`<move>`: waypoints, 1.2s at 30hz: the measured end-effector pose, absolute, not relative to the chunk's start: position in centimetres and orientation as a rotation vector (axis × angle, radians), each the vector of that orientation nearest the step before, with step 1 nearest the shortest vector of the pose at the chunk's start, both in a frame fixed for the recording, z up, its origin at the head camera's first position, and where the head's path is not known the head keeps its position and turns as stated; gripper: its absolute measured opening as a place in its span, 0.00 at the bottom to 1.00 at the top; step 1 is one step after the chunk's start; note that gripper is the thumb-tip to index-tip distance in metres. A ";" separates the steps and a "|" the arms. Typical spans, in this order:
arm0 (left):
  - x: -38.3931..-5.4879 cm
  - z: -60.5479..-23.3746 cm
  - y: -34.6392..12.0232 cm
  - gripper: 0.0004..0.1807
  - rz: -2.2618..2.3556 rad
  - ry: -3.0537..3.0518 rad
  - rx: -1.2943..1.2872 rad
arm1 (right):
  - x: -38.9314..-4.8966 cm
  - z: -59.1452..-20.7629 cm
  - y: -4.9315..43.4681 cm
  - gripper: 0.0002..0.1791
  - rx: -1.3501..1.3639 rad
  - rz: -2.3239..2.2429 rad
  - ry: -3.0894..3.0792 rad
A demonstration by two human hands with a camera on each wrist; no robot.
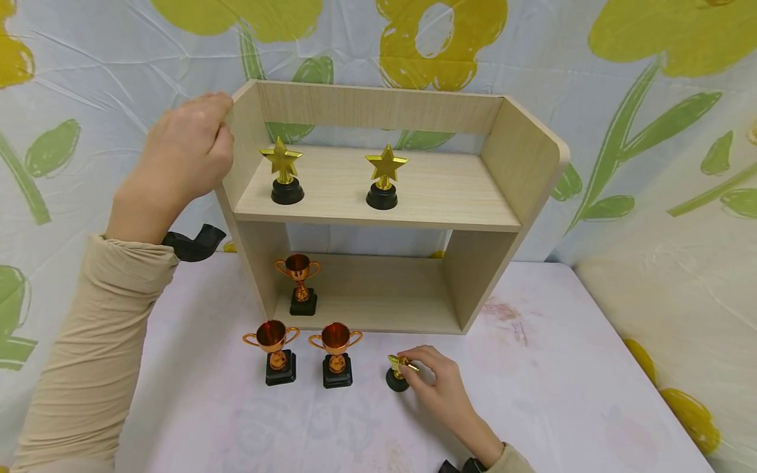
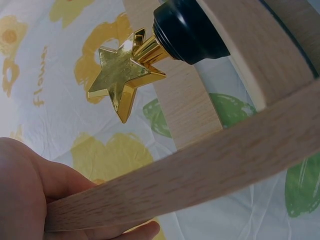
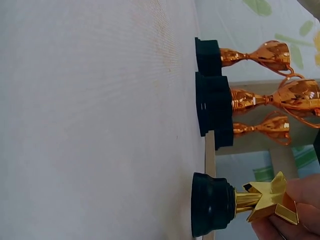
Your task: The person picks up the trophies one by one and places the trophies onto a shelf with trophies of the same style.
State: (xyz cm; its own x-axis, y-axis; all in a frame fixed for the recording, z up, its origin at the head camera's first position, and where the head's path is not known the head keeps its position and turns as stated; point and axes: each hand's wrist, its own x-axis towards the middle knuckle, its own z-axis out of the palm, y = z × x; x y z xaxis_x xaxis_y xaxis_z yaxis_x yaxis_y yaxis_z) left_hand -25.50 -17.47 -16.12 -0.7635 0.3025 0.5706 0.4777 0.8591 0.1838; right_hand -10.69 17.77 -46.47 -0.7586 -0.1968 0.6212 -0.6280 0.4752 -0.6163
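My left hand (image 1: 183, 141) grips the top of the left side panel of a light wooden two-tier shelf (image 1: 367, 219). In the left wrist view its thumb and fingers lie on either side of the panel edge (image 2: 200, 170). In front of the shelf, my right hand (image 1: 443, 391) pinches the gold star of a small trophy (image 3: 212, 205) with a round black base. That base is at the tabletop. Two more star trophies, one at left (image 1: 287, 190) and one near the middle (image 1: 382, 196), stand on the upper tier.
A bronze cup trophy (image 1: 303, 302) stands at the left of the lower tier. Two more bronze cups, one left (image 1: 280, 368) and one right (image 1: 337, 371), stand on the white table (image 1: 296, 433) before the shelf. A flower-patterned cloth (image 1: 550, 66) hangs behind.
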 end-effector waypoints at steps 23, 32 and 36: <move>-25.4 -16.1 -17.4 0.09 -0.428 -2.488 -0.560 | -11.1 -46.5 18.5 0.14 0.697 1.246 -2.280; -25.3 -16.1 -17.4 0.09 -0.424 -2.487 -0.567 | -11.1 -45.9 18.8 0.14 0.666 1.246 -2.301; -25.4 -16.1 -17.5 0.10 -0.430 -2.503 -0.564 | -11.1 -45.7 18.9 0.14 0.681 1.227 -2.277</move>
State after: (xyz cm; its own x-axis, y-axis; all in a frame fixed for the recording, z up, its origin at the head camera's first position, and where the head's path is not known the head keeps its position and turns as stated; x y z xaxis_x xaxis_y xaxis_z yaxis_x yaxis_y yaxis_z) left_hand -25.36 -17.46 -16.06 -0.7706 0.3023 0.5610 0.4722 0.8621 0.1840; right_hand -11.11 18.87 -45.69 -0.7703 -0.2041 0.6041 -0.6168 0.4790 -0.6246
